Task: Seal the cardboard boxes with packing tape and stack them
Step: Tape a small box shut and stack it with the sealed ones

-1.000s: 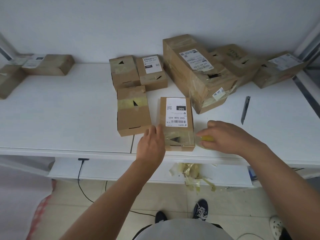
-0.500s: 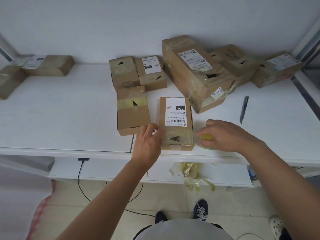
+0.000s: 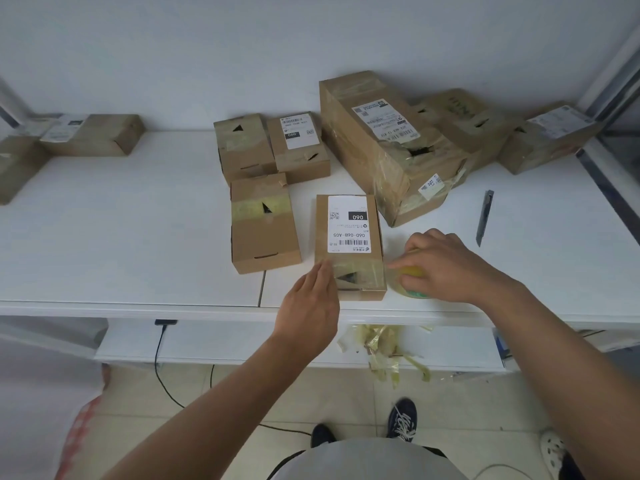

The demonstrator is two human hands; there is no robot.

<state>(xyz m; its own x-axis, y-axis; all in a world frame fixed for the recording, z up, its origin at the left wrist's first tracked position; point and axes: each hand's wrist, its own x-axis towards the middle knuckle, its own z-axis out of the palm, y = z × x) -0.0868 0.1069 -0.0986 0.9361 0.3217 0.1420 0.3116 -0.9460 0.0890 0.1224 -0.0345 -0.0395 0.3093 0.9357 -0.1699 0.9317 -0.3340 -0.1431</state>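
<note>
The box sits at the near table edge, clear tape across its near end. The flat left hand presses its left side; a slip could crease the tape. The right hand grips the roll just beside. The label reads "060-068-A05" and "060".

Left hand fingers now straight, flat against labelled box left side vs. curled before.

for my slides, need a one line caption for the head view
Left hand steadies a labelled box while the right hand holds the tape roll beside it.
</note>
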